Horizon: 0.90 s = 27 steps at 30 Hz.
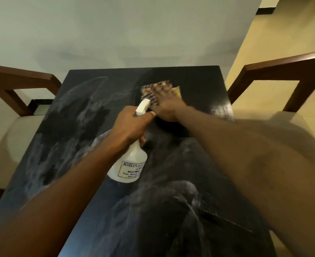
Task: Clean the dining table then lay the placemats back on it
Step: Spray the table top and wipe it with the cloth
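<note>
The black dining table (75,145) fills the middle of the view, its top streaked with pale wet smears. My left hand (130,127) grips the neck of a white spray bottle (128,167), held above the table with its nozzle pointing away from me. My right hand (166,106) presses flat on a checked cleaning cloth (155,88) with a yellow edge, near the far right part of the tabletop; it is blurred by motion. No placemats are in view.
A wooden chair with a cream seat (13,127) stands at the table's left side, and another (282,71) at the right. A pale wall (134,30) rises just behind the table's far edge. Beige floor (264,43) lies to the right.
</note>
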Motion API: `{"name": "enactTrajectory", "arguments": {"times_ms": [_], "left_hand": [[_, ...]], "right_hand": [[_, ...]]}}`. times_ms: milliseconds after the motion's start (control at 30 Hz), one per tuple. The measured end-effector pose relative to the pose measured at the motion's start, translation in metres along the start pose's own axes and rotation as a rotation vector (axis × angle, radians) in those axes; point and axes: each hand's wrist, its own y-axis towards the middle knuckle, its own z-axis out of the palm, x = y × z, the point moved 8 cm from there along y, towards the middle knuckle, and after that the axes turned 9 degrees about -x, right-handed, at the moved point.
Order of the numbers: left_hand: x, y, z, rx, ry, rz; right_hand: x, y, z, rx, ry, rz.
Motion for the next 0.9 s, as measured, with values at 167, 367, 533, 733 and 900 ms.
{"name": "enactTrajectory", "arguments": {"times_ms": [167,367,533,733,900], "left_hand": [[0.006,-0.011,-0.028,-0.108,-0.077,-0.056],[0.027,-0.019,-0.074,-0.060,-0.075,-0.074],[0.067,-0.002,-0.143,-0.011,-0.023,-0.077],[0.084,0.021,-0.189,0.053,-0.018,-0.024],[0.104,0.030,-0.191,0.083,-0.060,-0.004]], "right_hand": [[0.016,-0.066,0.013,0.002,0.029,-0.109],[-0.018,-0.146,0.012,-0.011,0.044,-0.007],[-0.046,-0.190,0.008,-0.069,0.056,0.275],[-0.045,-0.192,0.015,-0.157,0.072,0.550],[-0.047,-0.180,0.015,-0.184,0.035,0.621]]}}
